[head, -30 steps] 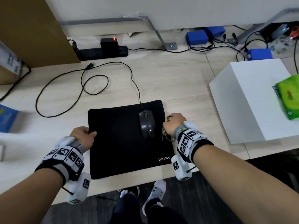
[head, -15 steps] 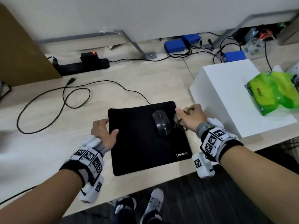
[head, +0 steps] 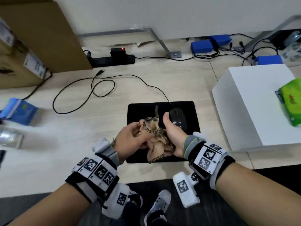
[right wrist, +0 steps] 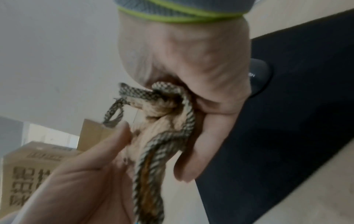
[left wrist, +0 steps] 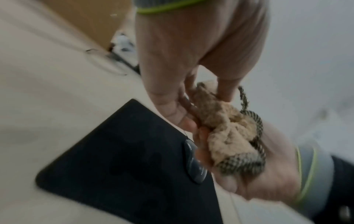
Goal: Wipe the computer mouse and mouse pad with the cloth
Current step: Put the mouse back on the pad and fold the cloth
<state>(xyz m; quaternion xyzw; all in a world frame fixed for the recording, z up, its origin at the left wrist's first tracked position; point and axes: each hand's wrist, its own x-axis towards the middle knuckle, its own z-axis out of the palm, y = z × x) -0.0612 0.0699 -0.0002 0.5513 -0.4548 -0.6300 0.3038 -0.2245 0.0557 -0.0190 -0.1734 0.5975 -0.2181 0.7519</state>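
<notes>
A black mouse pad (head: pixel 141 111) lies on the light wooden table, with a black wired mouse (head: pixel 178 118) on its right half. Above the pad's front, both hands hold a crumpled tan cloth (head: pixel 156 139) with a checked border. My left hand (head: pixel 138 130) pinches the cloth's upper left part between thumb and fingers. The rest of the bunch sits in my right hand (head: pixel 169 128), thumb pointing up beside the mouse. The left wrist view shows the cloth (left wrist: pixel 226 125) in the right palm, with the mouse (left wrist: pixel 193 163) and pad (left wrist: pixel 124 159) below. In the blurred right wrist view the cloth (right wrist: pixel 162 128) hangs from my curled fingers.
A white box (head: pixel 252 103) with a green packet (head: pixel 291 101) on it stands right of the pad. Cardboard boxes (head: pixel 40 38) stand at the back left beside a black power strip (head: pixel 112 60). The mouse cable (head: pixel 97 88) loops over the table, and a blue packet (head: pixel 19 110) lies far left.
My left hand left the pad's left edge and my right hand left its right edge. Both rose and met over the pad's front, and the cloth is now spread between them.
</notes>
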